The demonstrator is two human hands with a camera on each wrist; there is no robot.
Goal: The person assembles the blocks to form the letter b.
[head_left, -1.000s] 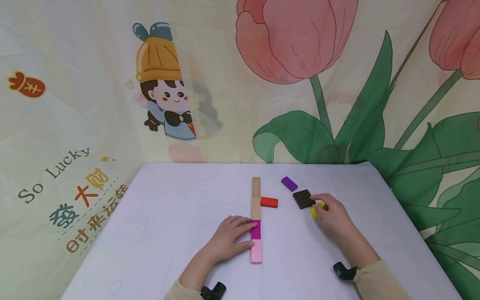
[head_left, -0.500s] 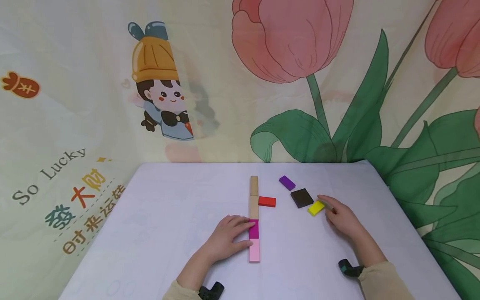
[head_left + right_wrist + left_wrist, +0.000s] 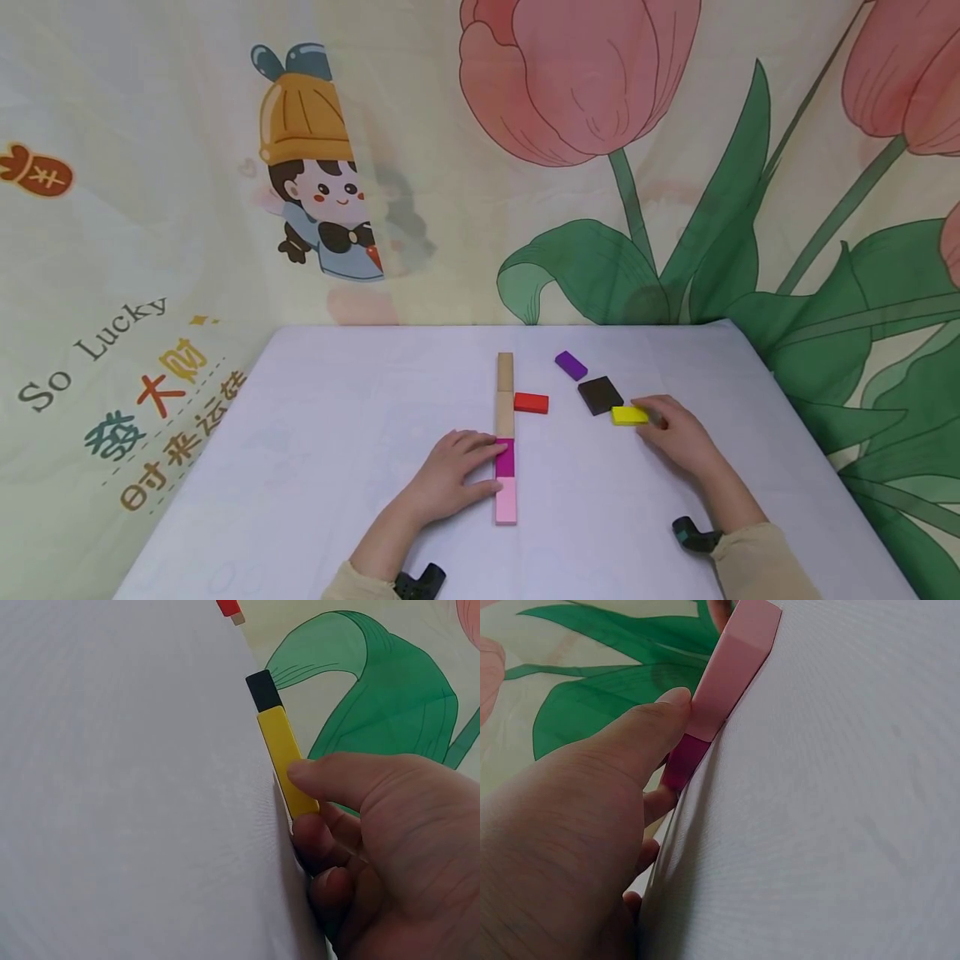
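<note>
Right hand (image 3: 678,437) pinches flat yellow block (image 3: 629,414) — smooth, rectangular.

Head view overlooks the table (image 3: 337,433); wrist views skim it closely.

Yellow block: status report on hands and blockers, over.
Left hand steadies magenta block. Right hand pinches yellow block, flat on table, beside brown square. Red block flanks the row.

On the bench (image 3: 337,433), the left hand (image 3: 453,475) rests against the magenta block (image 3: 505,458) in a straight row. At three o'clock, the right hand (image 3: 678,437) touches a yellow block (image 3: 628,415) beside a dark brown tile (image 3: 600,394).
</note>
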